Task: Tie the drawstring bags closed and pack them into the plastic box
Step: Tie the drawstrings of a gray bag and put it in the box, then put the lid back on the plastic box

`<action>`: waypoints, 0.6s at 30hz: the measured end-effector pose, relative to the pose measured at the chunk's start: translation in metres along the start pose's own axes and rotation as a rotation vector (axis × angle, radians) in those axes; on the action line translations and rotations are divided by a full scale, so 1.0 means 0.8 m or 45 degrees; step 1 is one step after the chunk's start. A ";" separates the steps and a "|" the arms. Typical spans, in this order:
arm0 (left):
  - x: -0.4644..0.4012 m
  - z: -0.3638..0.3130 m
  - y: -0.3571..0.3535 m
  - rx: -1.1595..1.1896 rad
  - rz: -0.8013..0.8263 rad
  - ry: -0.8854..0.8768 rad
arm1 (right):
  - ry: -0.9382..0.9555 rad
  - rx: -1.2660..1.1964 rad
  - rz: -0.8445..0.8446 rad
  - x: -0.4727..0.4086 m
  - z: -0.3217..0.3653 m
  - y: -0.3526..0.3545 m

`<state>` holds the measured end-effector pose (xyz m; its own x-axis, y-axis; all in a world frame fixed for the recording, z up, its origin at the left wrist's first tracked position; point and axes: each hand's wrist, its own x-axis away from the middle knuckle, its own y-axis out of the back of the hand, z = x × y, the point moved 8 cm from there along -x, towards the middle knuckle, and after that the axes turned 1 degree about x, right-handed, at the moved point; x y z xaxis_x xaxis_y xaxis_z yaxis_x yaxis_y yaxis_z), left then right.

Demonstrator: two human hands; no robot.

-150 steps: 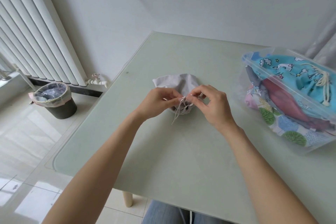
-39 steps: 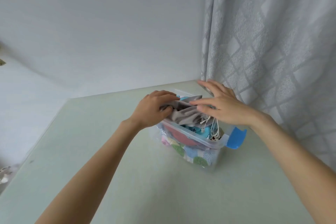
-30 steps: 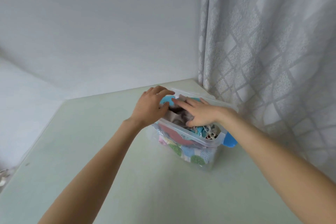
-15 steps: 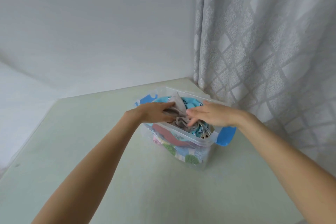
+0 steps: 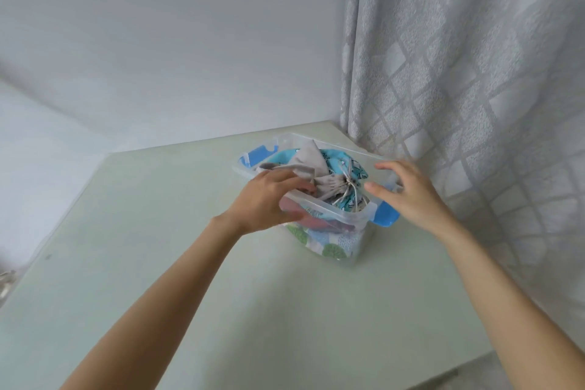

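Note:
A clear plastic box [image 5: 335, 209] with blue latches [image 5: 384, 215] stands at the table's far right corner. On top inside it lies a grey drawstring bag [image 5: 311, 165], its tied white cords [image 5: 349, 190] at the right. Under the grey bag are a turquoise printed bag [image 5: 335, 158], a red one [image 5: 316, 220] and one with green leaf shapes [image 5: 332, 247]. My left hand [image 5: 269, 199] reaches over the near rim, fingers lying on the grey bag and thumb outside the wall. Fingers spread, my right hand [image 5: 408, 190] hovers over the box's right end and holds nothing.
The pale green table [image 5: 221, 294] stretches toward me and to the left. A grey patterned curtain [image 5: 474, 104] hangs close behind and to the right of the box. A white wall stands behind the table's far edge.
The grey bag, tied on the table five seconds ago, now lies in the box. My right hand has lifted off it and moved right; my left hand stays on it.

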<state>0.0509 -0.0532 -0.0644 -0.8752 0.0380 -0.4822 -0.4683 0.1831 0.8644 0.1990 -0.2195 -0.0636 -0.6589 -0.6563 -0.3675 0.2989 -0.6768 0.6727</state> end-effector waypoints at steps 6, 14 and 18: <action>0.016 -0.011 -0.006 -0.230 -0.051 -0.090 | 0.113 -0.137 -0.039 -0.013 0.021 -0.019; 0.050 0.050 0.030 -0.376 -0.136 0.226 | 0.236 -0.143 -0.089 -0.094 0.026 -0.087; 0.032 0.066 0.029 -0.433 -0.172 0.344 | 0.124 0.114 -0.090 -0.115 -0.034 -0.107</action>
<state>0.0238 0.0039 -0.0645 -0.7826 -0.2300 -0.5785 -0.5540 -0.1664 0.8157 0.2530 -0.1102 -0.1050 -0.6047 -0.6405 -0.4735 0.1890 -0.6929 0.6959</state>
